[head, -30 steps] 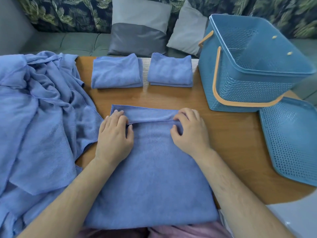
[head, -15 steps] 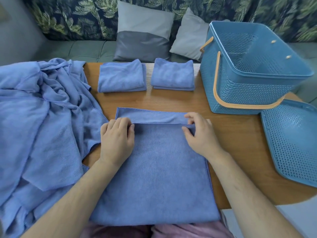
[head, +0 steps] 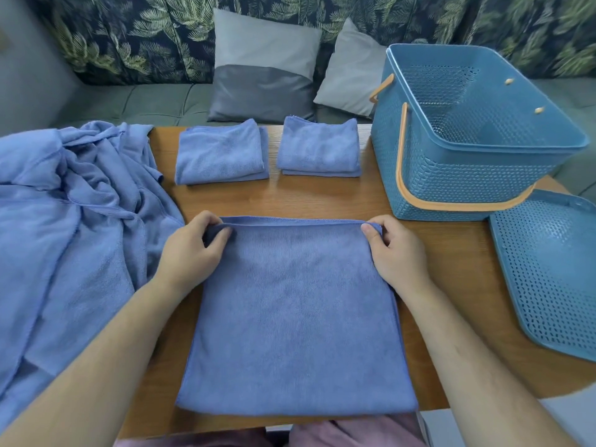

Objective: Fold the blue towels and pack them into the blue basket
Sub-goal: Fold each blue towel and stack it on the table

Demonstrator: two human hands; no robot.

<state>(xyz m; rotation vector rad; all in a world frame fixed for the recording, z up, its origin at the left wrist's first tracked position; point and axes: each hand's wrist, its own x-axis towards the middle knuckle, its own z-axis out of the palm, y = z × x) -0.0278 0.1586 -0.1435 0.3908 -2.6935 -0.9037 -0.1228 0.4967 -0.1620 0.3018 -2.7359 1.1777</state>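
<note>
A blue towel [head: 296,321] lies folded in half on the wooden table [head: 451,266] in front of me. My left hand [head: 190,253] pinches its far left corner, and my right hand [head: 393,253] pinches its far right corner. Two folded blue towels lie side by side at the far edge, one on the left [head: 221,153] and one on the right [head: 319,148]. The blue basket [head: 464,175] with an orange handle stands empty at the far right. A heap of unfolded blue towels [head: 64,221] covers the table's left side.
The basket's perforated blue lid [head: 551,272] lies flat at the right edge of the table. Behind the table is a green sofa with two grey cushions [head: 264,69]. Bare wood shows between the towel in front of me and the two folded ones.
Both hands slid outward along the towel's far edge, from near the middle to the two corners. The folded-over top edge now lines up with the layer beneath.
</note>
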